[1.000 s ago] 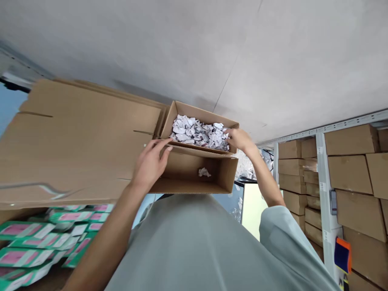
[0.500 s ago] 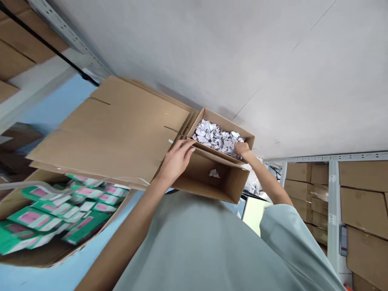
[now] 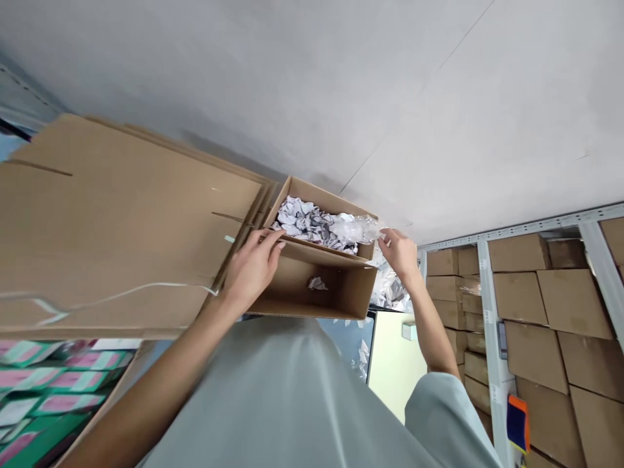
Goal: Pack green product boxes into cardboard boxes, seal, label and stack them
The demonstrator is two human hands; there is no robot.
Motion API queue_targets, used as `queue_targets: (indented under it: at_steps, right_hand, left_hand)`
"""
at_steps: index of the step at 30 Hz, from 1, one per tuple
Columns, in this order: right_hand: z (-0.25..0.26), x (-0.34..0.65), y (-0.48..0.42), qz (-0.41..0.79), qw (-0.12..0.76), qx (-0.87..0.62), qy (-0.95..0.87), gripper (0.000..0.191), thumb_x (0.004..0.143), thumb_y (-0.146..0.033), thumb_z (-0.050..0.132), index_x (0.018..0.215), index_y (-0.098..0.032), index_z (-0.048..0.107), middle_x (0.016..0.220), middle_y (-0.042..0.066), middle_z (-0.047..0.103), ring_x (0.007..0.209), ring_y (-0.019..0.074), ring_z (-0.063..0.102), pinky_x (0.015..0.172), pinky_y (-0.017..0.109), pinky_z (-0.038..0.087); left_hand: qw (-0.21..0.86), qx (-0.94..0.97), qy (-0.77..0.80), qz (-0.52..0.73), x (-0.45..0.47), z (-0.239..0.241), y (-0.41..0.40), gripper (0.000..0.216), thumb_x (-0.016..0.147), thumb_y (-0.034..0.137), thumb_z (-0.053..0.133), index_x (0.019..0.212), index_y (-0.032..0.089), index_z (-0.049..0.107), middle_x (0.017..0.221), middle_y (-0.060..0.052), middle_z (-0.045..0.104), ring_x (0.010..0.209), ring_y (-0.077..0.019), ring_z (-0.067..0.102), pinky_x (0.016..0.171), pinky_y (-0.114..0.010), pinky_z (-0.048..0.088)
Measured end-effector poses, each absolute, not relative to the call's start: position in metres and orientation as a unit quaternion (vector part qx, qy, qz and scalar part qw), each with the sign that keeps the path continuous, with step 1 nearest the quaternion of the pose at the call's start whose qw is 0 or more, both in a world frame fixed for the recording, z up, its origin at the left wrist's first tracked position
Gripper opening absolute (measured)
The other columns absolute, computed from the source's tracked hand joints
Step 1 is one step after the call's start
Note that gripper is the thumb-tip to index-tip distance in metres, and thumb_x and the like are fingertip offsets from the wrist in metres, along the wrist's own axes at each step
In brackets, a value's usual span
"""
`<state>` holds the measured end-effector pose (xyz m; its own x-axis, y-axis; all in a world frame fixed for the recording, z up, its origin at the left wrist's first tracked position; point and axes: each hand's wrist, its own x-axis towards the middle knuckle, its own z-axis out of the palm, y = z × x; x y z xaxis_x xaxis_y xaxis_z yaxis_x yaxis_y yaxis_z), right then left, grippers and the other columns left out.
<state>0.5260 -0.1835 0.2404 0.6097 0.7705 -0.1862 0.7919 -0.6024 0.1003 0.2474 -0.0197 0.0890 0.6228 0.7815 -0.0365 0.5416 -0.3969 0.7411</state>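
Two open cardboard boxes stand side by side in front of me. The far box [image 3: 331, 203] holds crumpled white paper [image 3: 312, 221]. Inside the near box [image 3: 292, 305] lies a single small scrap of crumpled paper [image 3: 317, 283]. My left hand [image 3: 253, 263] is at the left end of the walls between the two boxes, its thumb and fingers closed on the rim. At the far box's right end, my right hand [image 3: 400, 252] pinches a piece of crumpled clear plastic film [image 3: 358, 229], which lies partly over the paper.
Flattened cardboard sheets [image 3: 131, 227] are stacked on the left. Below them is a carton of green and pink packets [image 3: 63, 383]. Clear plastic [image 3: 390, 289] bulges right of the boxes. Shelves of cartons [image 3: 531, 325] stand at right; a pale wall [image 3: 312, 97] rises behind.
My right hand has moved out of the paper to the box's right end and now holds clear plastic film. My left hand stays at the rim. The view has shifted right.
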Motion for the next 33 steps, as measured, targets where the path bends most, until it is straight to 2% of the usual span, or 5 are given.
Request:
queue_targets:
  at_steps: [6,10,20,28,33]
  right_hand:
    - [0.297,0.467,-0.229,0.142,-0.197,0.837,0.49,0.024,0.101,-0.022,0.066,0.119,-0.025,0.082,0.081,-0.002,0.077,0.063,0.0142,0.068,0.065,0.025,0.057]
    - [0.331,0.418,-0.254,0.224,-0.251,0.78,0.528,0.053,0.094,-0.004,0.065,0.135,-0.035,0.078,0.082,-0.007,0.076,0.054,0.0106,0.06,0.055,0.023,0.052]
    - [0.266,0.389,-0.258,-0.078,-0.102,0.784,0.607,0.024,0.111,-0.021,0.064,0.131,-0.023,0.077,0.086,0.001,0.079,0.072,0.0135,0.075,0.067,0.023,0.055]
    - [0.188,0.399,-0.223,-0.225,0.101,0.814,0.526,0.031,0.112,-0.033,0.068,0.142,-0.026,0.074,0.117,0.006,0.085,0.104,0.023,0.082,0.078,0.025,0.055]
    - [0.185,0.42,-0.215,-0.24,0.076,0.805,0.538,0.035,0.113,-0.035,0.065,0.147,-0.026,0.072,0.125,0.006,0.085,0.108,0.0239,0.082,0.087,0.029,0.059]
  left_hand:
    - [0.37,0.832,0.382,0.156,0.251,0.091,-0.018,0.05,0.114,0.041,0.039,0.151,0.027,0.069,0.143,-0.013,0.068,0.117,-0.0326,0.074,0.098,-0.04,0.058]
    - [0.376,0.836,0.371,0.148,0.25,0.092,-0.018,0.051,0.114,0.041,0.039,0.152,0.024,0.068,0.144,-0.014,0.068,0.116,-0.0326,0.074,0.097,-0.04,0.058]
    - [0.412,0.817,0.37,0.165,0.244,0.094,-0.017,0.05,0.115,0.041,0.041,0.151,0.024,0.07,0.141,-0.014,0.069,0.12,-0.0319,0.073,0.105,-0.041,0.057]
    - [0.396,0.799,0.424,0.16,0.242,0.093,-0.003,0.046,0.113,0.035,0.045,0.15,0.026,0.071,0.143,-0.015,0.069,0.124,-0.034,0.072,0.105,-0.043,0.056]
    - [0.393,0.801,0.423,0.16,0.241,0.096,-0.011,0.047,0.113,0.036,0.044,0.15,0.024,0.071,0.143,-0.015,0.069,0.127,-0.0341,0.071,0.106,-0.043,0.057]
